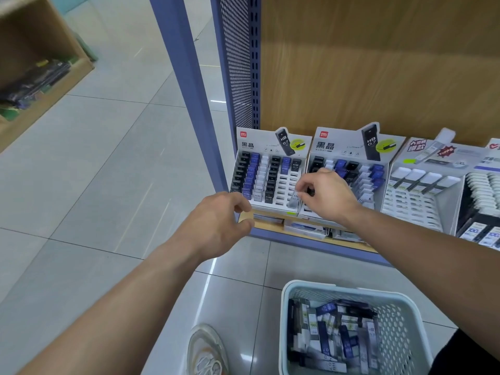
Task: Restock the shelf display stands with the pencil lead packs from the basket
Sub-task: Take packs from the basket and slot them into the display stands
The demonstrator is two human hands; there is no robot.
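Pinches a grey lead pack (293, 199) with fingers of the right hand (328, 197), tilted to slide into an empty front slot of the left display stand (270, 147). Curls the left hand (219, 226) fingers loosely at its corner, probably steadying; contact unclear. Leaves spare packs (332, 334) in the basket (286, 307) on the floor, within reach.

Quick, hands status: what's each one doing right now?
Left hand: fingers curled at the front corner of the left display stand; cannot tell whether it grips it.
Right hand: pinching a grey lead pack over that stand.

Basket (400, 301) before shelf stands (270, 163)
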